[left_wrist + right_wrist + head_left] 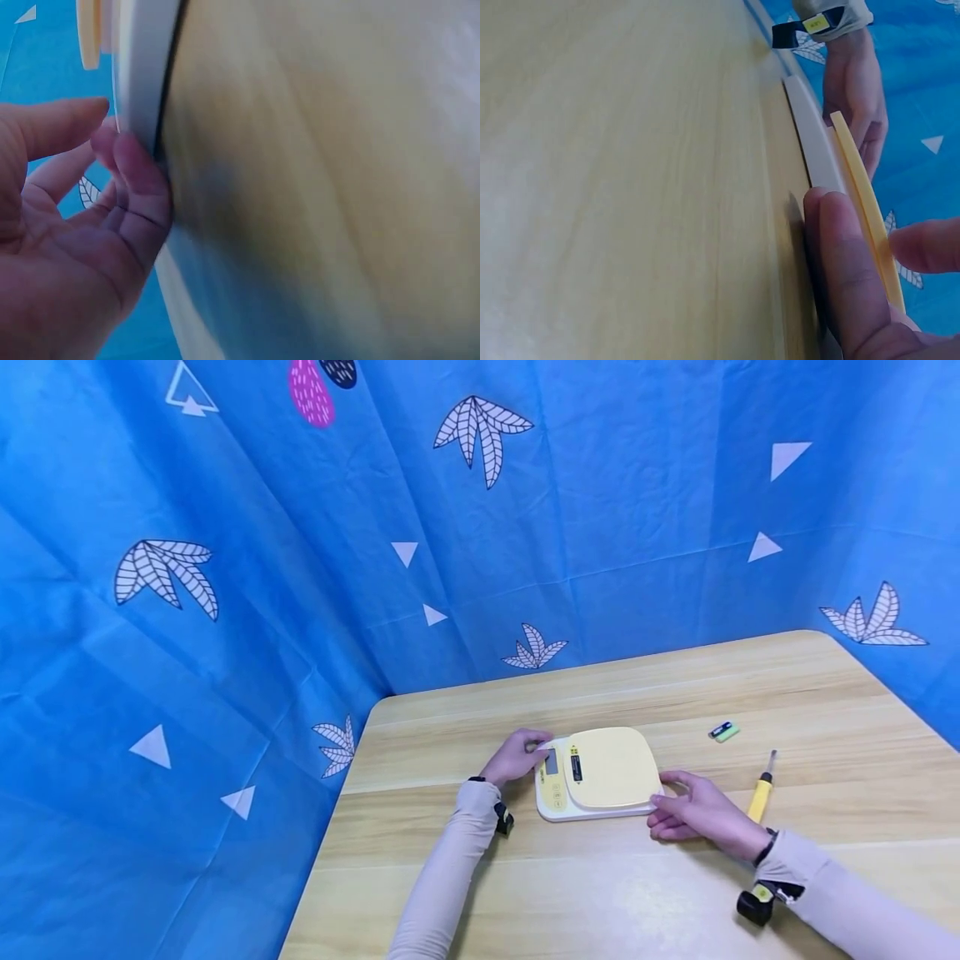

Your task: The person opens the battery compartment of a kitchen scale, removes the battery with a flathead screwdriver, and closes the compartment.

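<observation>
A kitchen scale (611, 768) with a yellow weighing plate and a white base lies on the table, its small display toward the left. At its left end my left hand (517, 756) grips the base, thumb on the upper side and fingers against the edge. My right hand (701, 814) holds the lower right corner. In the right wrist view, the thumb is near the yellow plate (862, 184) and the fingers are along the white side. The left wrist view has the scale's white edge (146, 67) beside the curled fingers.
Two small batteries (723, 732), one dark and one green, lie beyond the scale to the right. A screwdriver with a yellow handle (761, 797) rests near my right wrist. Blue patterned cloth (637, 527) hangs behind the wooden table (420, 827) and along its left.
</observation>
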`<state>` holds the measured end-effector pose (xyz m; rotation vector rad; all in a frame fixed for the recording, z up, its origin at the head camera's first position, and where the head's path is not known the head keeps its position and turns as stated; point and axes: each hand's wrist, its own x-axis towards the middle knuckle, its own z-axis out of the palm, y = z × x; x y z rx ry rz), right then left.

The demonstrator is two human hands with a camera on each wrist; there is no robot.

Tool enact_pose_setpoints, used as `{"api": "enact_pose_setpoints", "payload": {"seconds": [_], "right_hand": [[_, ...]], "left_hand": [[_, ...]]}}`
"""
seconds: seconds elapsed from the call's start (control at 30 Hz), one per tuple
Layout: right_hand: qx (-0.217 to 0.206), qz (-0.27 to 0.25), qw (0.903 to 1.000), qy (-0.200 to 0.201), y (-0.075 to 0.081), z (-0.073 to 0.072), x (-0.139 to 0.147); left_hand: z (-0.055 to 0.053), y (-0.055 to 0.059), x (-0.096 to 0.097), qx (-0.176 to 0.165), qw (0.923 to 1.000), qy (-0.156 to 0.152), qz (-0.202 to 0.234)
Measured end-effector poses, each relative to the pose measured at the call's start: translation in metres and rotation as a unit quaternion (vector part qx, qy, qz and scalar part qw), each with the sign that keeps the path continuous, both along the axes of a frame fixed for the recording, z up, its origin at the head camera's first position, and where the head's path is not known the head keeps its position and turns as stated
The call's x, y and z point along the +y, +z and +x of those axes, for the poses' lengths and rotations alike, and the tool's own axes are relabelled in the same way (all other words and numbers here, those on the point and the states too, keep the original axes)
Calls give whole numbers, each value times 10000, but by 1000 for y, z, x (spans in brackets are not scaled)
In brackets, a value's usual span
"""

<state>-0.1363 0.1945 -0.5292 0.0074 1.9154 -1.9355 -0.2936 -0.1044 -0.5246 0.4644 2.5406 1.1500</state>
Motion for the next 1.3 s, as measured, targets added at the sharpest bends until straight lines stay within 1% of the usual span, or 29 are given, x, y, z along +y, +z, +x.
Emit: {"api": "enact_pose_setpoints", "payload": {"seconds": [0.07,0.13,0.23,0.33,0.5,0.57,0.77,0.93,1.17,1.3], "right_hand": [[-22,92,9999,-109,1,-1,-2],[-26,185,9997,-177,2,-2,-4],[-29,287,9994,-186,3,-3,-5],[-1,359,9993,-94,4,-5,-5],[56,442,9989,110,5,-12,-2],[44,486,9987,158,6,-16,-1],[30,552,9982,234,8,-28,3],[137,746,9966,316,13,-42,6],[303,1292,9906,342,20,-62,9],[553,1671,9837,369,22,-73,10]], "left_hand": [[-1,-2,-2,-32,10000,-54,56],[-2,-4,-4,-154,9997,-113,168],[-2,-4,-7,-184,9996,-161,148],[0,-2,-10,-179,9996,-175,88],[6,1,-17,-312,9994,-29,115],[8,0,-19,-375,9992,47,147],[17,3,-27,-428,9986,120,276],[24,7,-33,-370,9988,270,181],[36,8,-36,-401,9985,338,141],[44,8,-35,-447,9982,337,229]]}}
